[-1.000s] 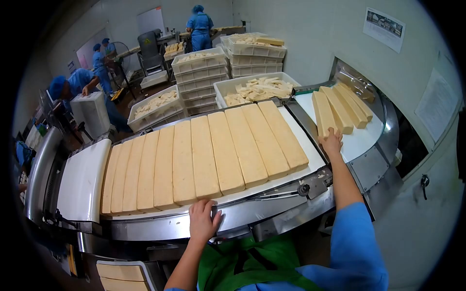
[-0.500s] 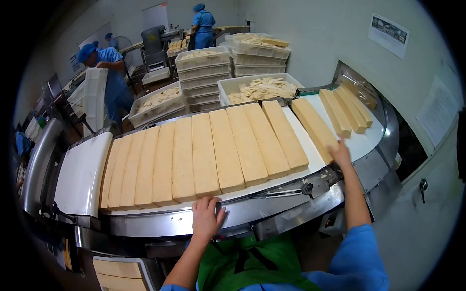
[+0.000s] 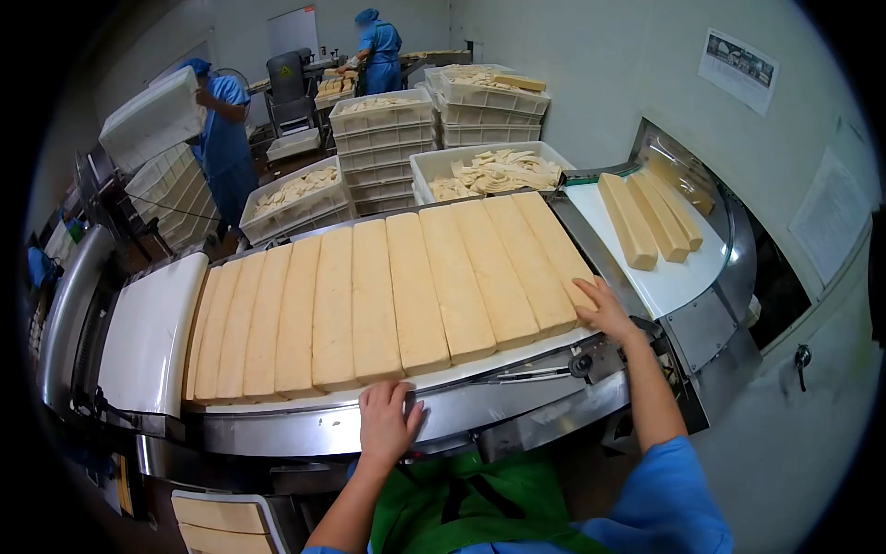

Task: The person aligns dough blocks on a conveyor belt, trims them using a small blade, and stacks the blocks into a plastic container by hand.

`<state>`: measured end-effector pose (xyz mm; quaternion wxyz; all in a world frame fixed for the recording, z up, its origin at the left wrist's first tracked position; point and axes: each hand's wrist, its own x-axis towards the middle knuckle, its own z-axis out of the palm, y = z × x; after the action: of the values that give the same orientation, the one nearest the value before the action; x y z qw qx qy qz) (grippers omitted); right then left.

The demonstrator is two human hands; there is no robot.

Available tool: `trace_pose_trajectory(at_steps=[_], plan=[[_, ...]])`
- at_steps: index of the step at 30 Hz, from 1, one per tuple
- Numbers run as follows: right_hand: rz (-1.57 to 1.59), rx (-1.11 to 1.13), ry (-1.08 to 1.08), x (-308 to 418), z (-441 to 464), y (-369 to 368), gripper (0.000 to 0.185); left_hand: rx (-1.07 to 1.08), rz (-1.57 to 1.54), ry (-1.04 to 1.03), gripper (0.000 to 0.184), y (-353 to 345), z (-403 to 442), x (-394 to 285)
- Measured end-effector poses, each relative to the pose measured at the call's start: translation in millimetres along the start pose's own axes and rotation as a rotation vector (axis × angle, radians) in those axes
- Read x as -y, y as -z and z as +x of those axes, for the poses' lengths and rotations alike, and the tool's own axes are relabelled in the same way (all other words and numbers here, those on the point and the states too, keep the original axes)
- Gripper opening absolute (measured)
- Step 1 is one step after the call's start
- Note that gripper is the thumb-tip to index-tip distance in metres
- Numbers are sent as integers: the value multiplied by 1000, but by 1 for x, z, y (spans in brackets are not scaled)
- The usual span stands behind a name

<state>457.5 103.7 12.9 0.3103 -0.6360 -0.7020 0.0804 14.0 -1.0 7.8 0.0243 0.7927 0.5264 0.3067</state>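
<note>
A tight row of long, pale-yellow loaves [image 3: 355, 300] lies side by side across the white conveyor belt. My right hand [image 3: 604, 309] curls its fingers around the near end of the rightmost loaf [image 3: 546, 242], which rests against its neighbour. At the front metal rail [image 3: 305, 429], my left hand [image 3: 388, 420] rests with its thumb apart and nothing in it. Its fingertips are close to the near ends of the middle loaves. Further right, three separate loaves [image 3: 628, 222] lie on the curved white belt [image 3: 678, 277].
Behind the conveyor stand a white crate [image 3: 425, 180] of pale trimmings and stacked crates [image 3: 383, 138]. A person in blue [image 3: 226, 129] lifts a white crate [image 3: 152, 120] at left; another person [image 3: 378, 55] stands further back. A wall [image 3: 803, 138] bounds the right side.
My right hand has moved left with a loaf, bringing it from the curved belt against the row. The row has shifted slightly left. The person at left has raised and tilted the crate.
</note>
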Motion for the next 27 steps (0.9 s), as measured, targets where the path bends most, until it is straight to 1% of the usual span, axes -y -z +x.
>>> trace_pose_trajectory(at_steps=[2, 3, 5, 7, 8, 10, 11, 13, 14, 15, 17, 18, 19, 21, 22, 24, 26, 27], plan=[[518, 218, -274, -27, 15, 16, 59, -7, -11, 9, 32, 0, 1, 0], [517, 218, -272, -40, 24, 23, 59, -10, -11, 9, 32, -1, 2, 1], [-38, -275, -116, -64, 43, 33, 57, -24, -15, 10, 31, -5, 0, 3], [-475, -523, -133, -82, 61, 37, 49, -35, -4, 22, 29, -5, 0, 5], [-462, -516, -118, -84, 61, 37, 49, -27, -11, 31, 28, -5, 0, 5], [-677, -284, -356, -81, 60, 35, 49, -28, -18, 49, 27, -5, 0, 5], [-666, -282, -335, -72, 69, 36, 49, -30, -13, 51, 27, -4, 0, 5], [-743, -65, -471, -51, 83, 44, 55, -43, -10, 45, 27, -5, -1, 7], [-761, -104, -436, -45, 81, 42, 60, -44, -18, 50, 26, -6, -1, 8], [-760, -102, -423, -56, 81, 34, 60, -50, -14, 61, 26, -6, -1, 9], [-311, -229, -554, -78, 81, 23, 64, -50, -5, 56, 26, -6, -2, 10], [-345, -257, -512, -86, 79, 21, 68, -50, -3, 54, 26, -4, -2, 9], [-344, -253, -501, -86, 80, 27, 68, -57, -1, 64, 26, -5, -3, 9], [301, -221, -554, -83, 83, 41, 68, -48, -20, 33, 26, -7, -4, 13], [712, -168, -596, -62, 74, 54, 63, -58, -19, 33, 26, -4, -4, 11], [1351, -149, -600, -53, 65, 69, 57, -70, -31, 26, 27, -4, -5, 13], [1586, -106, -450, -27, 32, 76, 53, -109, -49, 23, 26, -8, -8, 14], [1511, -93, -356, -7, 12, 70, 47, -144, -99, 10, 26, -11, -9, 17]])
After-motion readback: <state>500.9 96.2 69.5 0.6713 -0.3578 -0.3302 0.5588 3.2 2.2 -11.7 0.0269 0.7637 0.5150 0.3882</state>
